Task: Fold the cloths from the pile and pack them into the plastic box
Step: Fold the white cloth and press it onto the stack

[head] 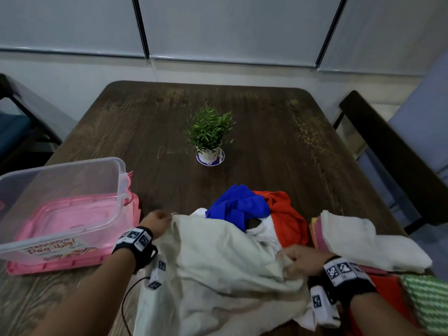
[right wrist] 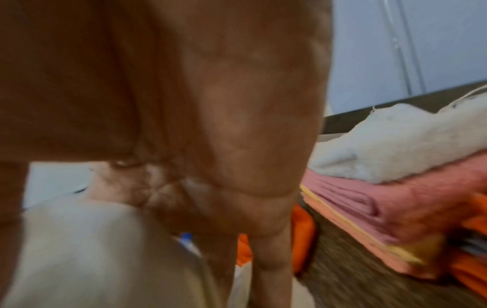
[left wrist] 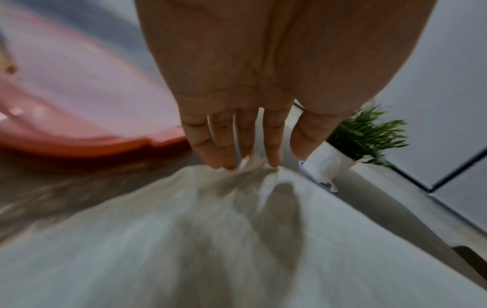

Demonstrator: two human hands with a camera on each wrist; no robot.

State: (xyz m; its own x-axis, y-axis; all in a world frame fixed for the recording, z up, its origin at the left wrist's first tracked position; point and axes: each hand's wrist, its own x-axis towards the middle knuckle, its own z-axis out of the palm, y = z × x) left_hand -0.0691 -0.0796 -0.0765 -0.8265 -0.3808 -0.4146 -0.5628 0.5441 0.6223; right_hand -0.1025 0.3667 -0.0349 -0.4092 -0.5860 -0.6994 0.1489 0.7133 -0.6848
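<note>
A large cream cloth (head: 218,263) lies crumpled across the near table edge. My left hand (head: 157,223) holds its far left corner, where the fabric (left wrist: 184,239) gathers at the fingertips (left wrist: 224,160). My right hand (head: 294,259) grips a bunched fold on the cloth's right side, fingers curled; the right wrist view shows that hand (right wrist: 184,125) blurred over the cloth (right wrist: 79,250). Behind lie a blue cloth (head: 237,207) and an orange cloth (head: 286,214). The clear plastic box (head: 72,166) stands at the left on its pink lid (head: 72,260).
A stack of folded cloths sits at the right: a white one (head: 363,241) on top, then pink layers (right wrist: 395,198), with a green checked cloth (head: 429,301) nearer. A small potted plant (head: 209,134) stands mid-table. Chairs flank the table.
</note>
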